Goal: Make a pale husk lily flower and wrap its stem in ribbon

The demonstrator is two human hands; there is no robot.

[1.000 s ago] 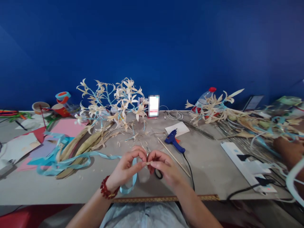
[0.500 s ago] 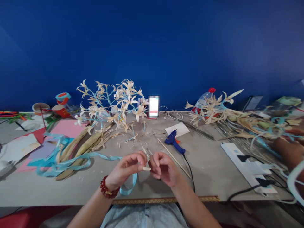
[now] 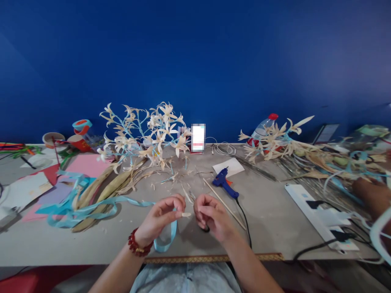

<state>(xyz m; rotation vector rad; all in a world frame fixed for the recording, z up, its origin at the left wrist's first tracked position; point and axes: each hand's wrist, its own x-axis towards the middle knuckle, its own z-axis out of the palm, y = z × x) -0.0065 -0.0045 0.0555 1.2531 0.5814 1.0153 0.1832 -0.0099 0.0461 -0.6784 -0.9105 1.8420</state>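
Observation:
Between the thumb and forefinger of my left hand [image 3: 166, 211] is a small cream-coloured piece, like a petal of dried husk [image 3: 186, 215]. My right hand [image 3: 212, 215] is curled beside it, a small gap away, around scissors [image 3: 192, 196]; their metal tips show ahead of the fingers and a black handle part shows below. Most of the scissors is hidden by the hand. A light blue ribbon [image 3: 166, 245] loops behind and under my left hand. Cream scraps and a thin pale stick [image 3: 224, 203] lie just beyond my hands.
A blue glue gun [image 3: 225, 182] lies right of my hands, its cord running forward. Husk flowers [image 3: 165, 130] stand at the back left. Dried husks [image 3: 106, 187] and coloured paper lie left. On the right are a power strip [image 3: 317, 215] and another person's hand [image 3: 368, 193].
My right hand has drawn slightly away from the cream piece, leaving a gap. The piece has turned a little in my left fingers, and more of the black handle shows.

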